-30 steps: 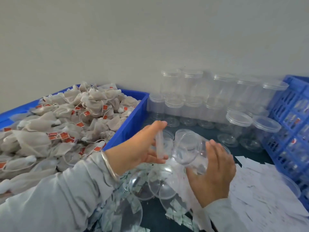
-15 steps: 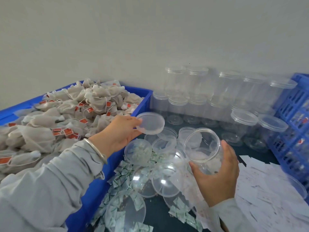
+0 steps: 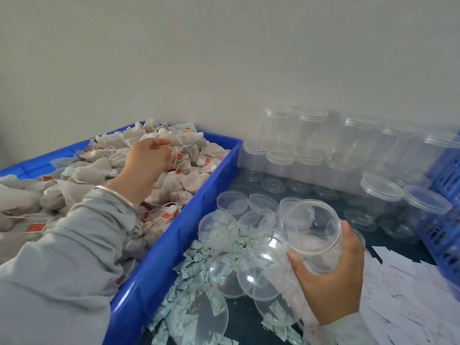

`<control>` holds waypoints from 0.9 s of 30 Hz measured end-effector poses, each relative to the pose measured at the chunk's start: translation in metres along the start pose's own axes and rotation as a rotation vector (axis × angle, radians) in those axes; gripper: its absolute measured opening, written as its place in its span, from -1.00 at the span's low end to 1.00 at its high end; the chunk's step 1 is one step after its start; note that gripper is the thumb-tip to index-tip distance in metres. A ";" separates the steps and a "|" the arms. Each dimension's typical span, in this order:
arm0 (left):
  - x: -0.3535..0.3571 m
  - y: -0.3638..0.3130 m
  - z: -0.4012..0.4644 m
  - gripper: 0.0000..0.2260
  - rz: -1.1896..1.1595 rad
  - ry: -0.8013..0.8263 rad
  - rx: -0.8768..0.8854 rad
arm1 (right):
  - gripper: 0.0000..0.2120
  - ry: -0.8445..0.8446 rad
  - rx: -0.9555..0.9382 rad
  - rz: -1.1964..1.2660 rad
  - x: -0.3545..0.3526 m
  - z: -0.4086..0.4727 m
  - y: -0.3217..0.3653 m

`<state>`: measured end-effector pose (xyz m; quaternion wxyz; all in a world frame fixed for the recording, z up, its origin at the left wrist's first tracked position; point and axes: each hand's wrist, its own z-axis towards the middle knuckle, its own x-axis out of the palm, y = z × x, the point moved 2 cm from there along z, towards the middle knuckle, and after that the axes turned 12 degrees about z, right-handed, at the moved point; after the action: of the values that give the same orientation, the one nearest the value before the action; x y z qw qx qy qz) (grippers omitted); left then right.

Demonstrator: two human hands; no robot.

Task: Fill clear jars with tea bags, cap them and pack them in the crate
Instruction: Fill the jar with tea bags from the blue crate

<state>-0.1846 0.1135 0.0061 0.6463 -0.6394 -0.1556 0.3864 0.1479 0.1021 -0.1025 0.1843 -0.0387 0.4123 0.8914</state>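
My right hand (image 3: pixel 331 277) grips an uncapped clear jar (image 3: pixel 311 230), tilted with its mouth toward me. My left hand (image 3: pixel 149 158) reaches into the blue bin (image 3: pixel 199 202) and pinches a tea bag (image 3: pixel 179 140) from the heap of white tea bags with red tags. Several loose clear lids (image 3: pixel 231 202) lie on the dark table between the bin and the jar. A blue lattice crate (image 3: pixel 445 212) stands at the right edge.
Capped clear jars (image 3: pixel 323 145) are stacked in rows against the wall. Small green-and-white sachets (image 3: pixel 199 265) are scattered under the lids. White paper slips (image 3: pixel 410 295) cover the table at the lower right.
My left hand let go of the clear lid and moved left into the bin, taking hold of a tea bag. My right hand keeps the open jar, now slightly lower right.
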 end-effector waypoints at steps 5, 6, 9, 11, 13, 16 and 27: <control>-0.017 0.035 0.027 -0.79 0.554 -0.085 0.109 | 0.01 0.016 0.087 0.130 0.004 -0.006 0.002; -0.013 0.041 0.029 -0.76 0.664 -0.041 0.138 | 0.03 0.021 0.125 0.153 0.005 -0.008 0.002; 0.006 0.057 0.028 -0.60 0.933 0.151 0.249 | 0.10 0.037 0.226 0.302 0.009 -0.013 0.004; 0.018 0.069 0.024 -0.50 1.053 0.270 0.339 | 0.07 0.055 0.261 0.390 0.011 -0.016 0.009; 0.025 0.081 0.021 -0.42 1.122 0.361 0.351 | 0.03 0.085 0.299 0.462 0.013 -0.019 0.015; 0.025 0.090 0.022 -0.57 1.172 0.358 0.313 | 0.02 0.064 0.366 0.552 0.016 -0.029 0.025; 0.002 0.049 0.026 -0.79 0.992 0.141 0.172 | -0.31 0.146 0.559 0.686 0.017 -0.038 0.029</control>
<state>-0.2158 0.1274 -0.0371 0.4443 -0.6054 0.2430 0.6140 0.1180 0.0615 -0.1108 -0.1483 0.0886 0.6383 0.7502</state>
